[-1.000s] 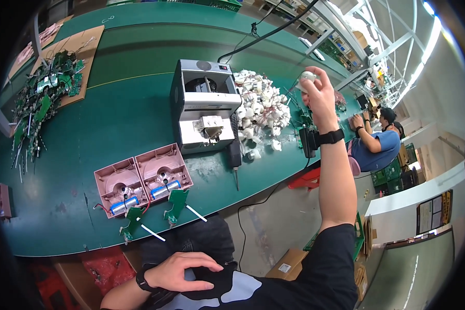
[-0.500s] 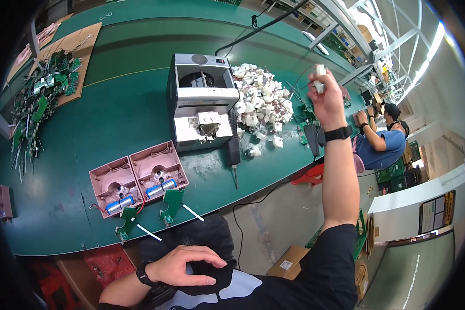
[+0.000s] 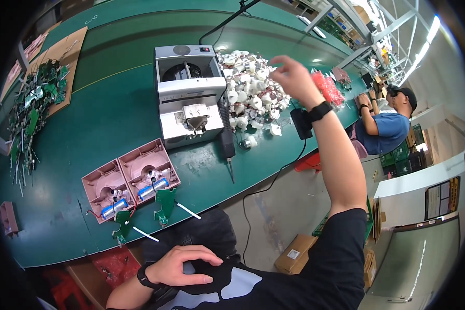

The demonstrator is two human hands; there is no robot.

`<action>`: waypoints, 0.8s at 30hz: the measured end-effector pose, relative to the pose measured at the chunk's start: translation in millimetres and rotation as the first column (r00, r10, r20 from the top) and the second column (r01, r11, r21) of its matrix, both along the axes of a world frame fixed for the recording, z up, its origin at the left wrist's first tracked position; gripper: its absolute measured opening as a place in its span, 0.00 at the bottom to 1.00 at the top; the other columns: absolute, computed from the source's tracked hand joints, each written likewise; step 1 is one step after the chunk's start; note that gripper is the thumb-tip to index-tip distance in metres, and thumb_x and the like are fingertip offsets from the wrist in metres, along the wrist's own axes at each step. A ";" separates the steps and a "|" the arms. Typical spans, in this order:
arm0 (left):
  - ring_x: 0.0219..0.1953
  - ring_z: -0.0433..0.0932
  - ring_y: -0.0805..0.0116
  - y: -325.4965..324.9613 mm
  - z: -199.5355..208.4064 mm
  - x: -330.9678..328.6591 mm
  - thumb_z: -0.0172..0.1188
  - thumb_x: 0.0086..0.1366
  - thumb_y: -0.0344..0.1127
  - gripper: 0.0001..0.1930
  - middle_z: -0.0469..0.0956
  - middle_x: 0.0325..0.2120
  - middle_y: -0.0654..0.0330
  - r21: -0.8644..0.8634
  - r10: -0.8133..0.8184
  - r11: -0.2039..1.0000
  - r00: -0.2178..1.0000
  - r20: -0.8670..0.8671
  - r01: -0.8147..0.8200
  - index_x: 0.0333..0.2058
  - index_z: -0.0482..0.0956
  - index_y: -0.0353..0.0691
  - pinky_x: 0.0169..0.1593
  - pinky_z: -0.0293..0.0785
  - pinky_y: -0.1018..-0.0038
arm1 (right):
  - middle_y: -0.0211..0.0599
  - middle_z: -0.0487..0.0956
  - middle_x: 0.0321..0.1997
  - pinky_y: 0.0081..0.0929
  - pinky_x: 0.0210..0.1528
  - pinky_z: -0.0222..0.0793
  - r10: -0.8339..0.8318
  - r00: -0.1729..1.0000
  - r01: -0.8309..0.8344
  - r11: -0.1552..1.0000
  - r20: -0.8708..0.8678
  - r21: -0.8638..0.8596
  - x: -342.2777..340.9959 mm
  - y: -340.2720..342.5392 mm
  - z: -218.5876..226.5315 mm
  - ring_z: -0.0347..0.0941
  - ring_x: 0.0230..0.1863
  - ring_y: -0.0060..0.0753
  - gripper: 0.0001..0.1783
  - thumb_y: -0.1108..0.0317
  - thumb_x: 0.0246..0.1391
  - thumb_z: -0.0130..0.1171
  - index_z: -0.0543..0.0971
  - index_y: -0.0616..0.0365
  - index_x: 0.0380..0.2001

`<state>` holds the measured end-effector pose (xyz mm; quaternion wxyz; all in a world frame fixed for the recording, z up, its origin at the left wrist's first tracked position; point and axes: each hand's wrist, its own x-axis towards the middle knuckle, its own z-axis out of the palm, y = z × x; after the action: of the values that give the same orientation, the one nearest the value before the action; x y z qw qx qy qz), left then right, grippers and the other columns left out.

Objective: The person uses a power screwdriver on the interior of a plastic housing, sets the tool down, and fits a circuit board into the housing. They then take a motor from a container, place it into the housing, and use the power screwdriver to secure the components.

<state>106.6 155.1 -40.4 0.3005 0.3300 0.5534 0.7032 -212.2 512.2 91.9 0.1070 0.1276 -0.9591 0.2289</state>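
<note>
My right hand (image 3: 296, 81) is raised at the far side of the bench, at the right edge of a heap of white plastic parts with wires (image 3: 253, 93). Its fingers are bent and spread apart, and no object shows between them. Low in front of my body rests my left hand (image 3: 183, 266), empty, its fingers loosely stretched. Two pink plastic housings (image 3: 130, 178) stand side by side near the bench's front edge. Each holds a blue cylinder (image 3: 153, 189), and green circuit boards (image 3: 165, 205) with white strips lie against their near side.
A grey machine (image 3: 188, 95) stands left of the heap, with a black power screwdriver (image 3: 227, 147) beside it. Circuit boards and wires (image 3: 36, 101) are piled far left. A black adapter (image 3: 301, 124) and red wrap (image 3: 327, 89) lie right; a co-worker (image 3: 390, 126) sits beyond.
My right hand has moved left toward the heap, and the white part it held is no longer seen in it. The view has shifted slightly; my left hand keeps its pose.
</note>
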 end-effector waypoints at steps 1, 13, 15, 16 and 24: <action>0.50 0.84 0.58 -2.5 -1.4 1.0 0.75 0.60 0.32 0.21 0.84 0.48 0.53 -0.003 0.019 1.000 1.000 0.012 -0.019 0.52 0.84 0.35 0.57 0.79 0.66 | 0.26 0.79 0.34 0.20 0.32 0.67 0.002 1.000 -0.002 1.000 0.003 -0.003 -1.4 2.2 3.4 0.71 0.31 0.18 0.14 0.66 0.63 0.62 0.82 0.56 0.51; 0.49 0.84 0.58 -6.1 -6.6 -5.3 0.74 0.58 0.28 0.21 0.84 0.47 0.49 0.056 0.032 0.998 0.990 0.134 -0.040 0.50 0.83 0.32 0.56 0.79 0.66 | 0.26 0.78 0.30 0.21 0.31 0.67 -0.066 0.997 0.073 0.919 0.032 -0.389 30.5 3.6 91.8 0.69 0.28 0.20 0.15 0.59 0.66 0.64 0.83 0.58 0.47; 0.49 0.84 0.58 -8.4 -3.5 -6.1 0.74 0.59 0.29 0.20 0.84 0.47 0.50 0.058 0.018 0.998 0.997 0.081 -0.023 0.50 0.83 0.31 0.56 0.79 0.66 | 0.28 0.79 0.28 0.26 0.33 0.70 -0.009 0.995 0.010 1.000 0.098 -0.017 53.9 16.4 73.2 0.72 0.28 0.24 0.13 0.60 0.64 0.64 0.84 0.58 0.44; 0.49 0.84 0.58 -8.9 -5.2 -5.9 0.74 0.59 0.29 0.20 0.84 0.47 0.50 0.065 0.018 0.998 0.997 0.081 -0.023 0.50 0.83 0.31 0.56 0.79 0.66 | 0.30 0.80 0.27 0.29 0.34 0.73 0.085 0.994 -0.098 0.970 0.064 0.221 63.4 32.6 44.9 0.75 0.28 0.27 0.12 0.61 0.62 0.64 0.84 0.58 0.42; 0.49 0.84 0.58 -12.6 -17.2 -2.2 0.74 0.60 0.29 0.20 0.84 0.46 0.50 0.068 -0.030 0.997 0.987 0.159 0.019 0.51 0.83 0.32 0.56 0.79 0.66 | 0.40 0.84 0.29 0.35 0.39 0.77 -0.299 0.906 0.239 0.946 0.299 0.219 130.6 43.8 -88.4 0.82 0.32 0.36 0.24 0.51 0.52 0.75 0.86 0.60 0.42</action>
<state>104.4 142.5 -57.6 0.3414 0.2888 0.4997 0.7418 -81.7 556.0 3.6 -0.0352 -0.0371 -0.9883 0.1438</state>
